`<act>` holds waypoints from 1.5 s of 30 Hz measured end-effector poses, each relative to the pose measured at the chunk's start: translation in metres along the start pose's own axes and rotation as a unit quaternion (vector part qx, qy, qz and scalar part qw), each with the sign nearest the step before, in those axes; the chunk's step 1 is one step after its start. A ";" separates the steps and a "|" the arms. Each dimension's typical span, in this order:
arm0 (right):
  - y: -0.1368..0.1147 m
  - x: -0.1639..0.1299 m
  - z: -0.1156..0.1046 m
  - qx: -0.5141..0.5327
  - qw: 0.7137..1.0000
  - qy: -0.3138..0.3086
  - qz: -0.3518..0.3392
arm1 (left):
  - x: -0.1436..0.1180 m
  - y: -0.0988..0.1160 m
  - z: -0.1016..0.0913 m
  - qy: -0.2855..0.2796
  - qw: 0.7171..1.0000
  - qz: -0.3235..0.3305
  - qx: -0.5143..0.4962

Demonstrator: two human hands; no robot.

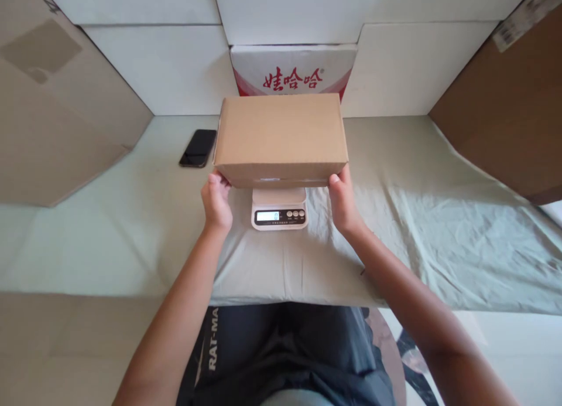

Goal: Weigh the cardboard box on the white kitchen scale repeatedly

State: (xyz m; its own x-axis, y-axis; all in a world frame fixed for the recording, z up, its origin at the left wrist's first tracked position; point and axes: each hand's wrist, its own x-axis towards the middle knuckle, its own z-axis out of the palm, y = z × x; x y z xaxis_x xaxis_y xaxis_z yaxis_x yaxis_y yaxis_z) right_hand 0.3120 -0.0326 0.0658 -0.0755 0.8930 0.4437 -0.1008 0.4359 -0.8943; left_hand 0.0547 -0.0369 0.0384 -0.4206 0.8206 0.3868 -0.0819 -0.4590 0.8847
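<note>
Here, both hands hold one closed cardboard box (281, 136) over the middle of the cloth (417, 230). The left hand (216, 204) grips the box's near left corner, thumb on the front face, fingers tucked under it. The right hand (343, 202) grips the near right corner the same way. The box sits level, its long side running left to right; whether it rests on anything cannot be told.

Just below the box's near edge lies one white scale (279, 210). Its back half is hidden by the box; its display and a row of small buttons face the person. The scale lies between the two hands, touching neither.

One dark phone (198, 148) lies flat on the cloth left of the box, near the far edge, just apart from the box's left end.

Behind the box, against the back wall, stands one white carton (293, 71) with red print, its lower part hidden by the box. White panels (167, 66) line the back. A brown cardboard sheet (509, 107) leans at the right edge, and a paler one (57, 107) at the left.
</note>
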 end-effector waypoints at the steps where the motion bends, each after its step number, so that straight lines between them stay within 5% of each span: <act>1: 0.003 -0.004 0.002 0.012 1.000 0.001 0.001 | -0.001 -0.003 0.000 0.009 1.000 -0.004 -0.001; 9: 0.018 -0.016 0.003 -0.003 0.999 0.014 0.036 | -0.015 -0.013 -0.010 0.067 0.997 0.025 0.040; 45: 0.015 -0.017 -0.001 0.018 0.998 0.032 0.052 | -0.024 -0.006 -0.008 0.029 0.998 -0.010 0.063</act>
State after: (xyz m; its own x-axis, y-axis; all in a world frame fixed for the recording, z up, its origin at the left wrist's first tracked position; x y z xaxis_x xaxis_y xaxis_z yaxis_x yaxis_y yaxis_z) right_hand 0.3128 -0.0411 0.0447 -0.0243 0.9387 0.3438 -0.1322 0.3379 -0.9319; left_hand 0.0583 -0.0565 0.0224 -0.4725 0.8062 0.3559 0.0214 -0.3933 0.9192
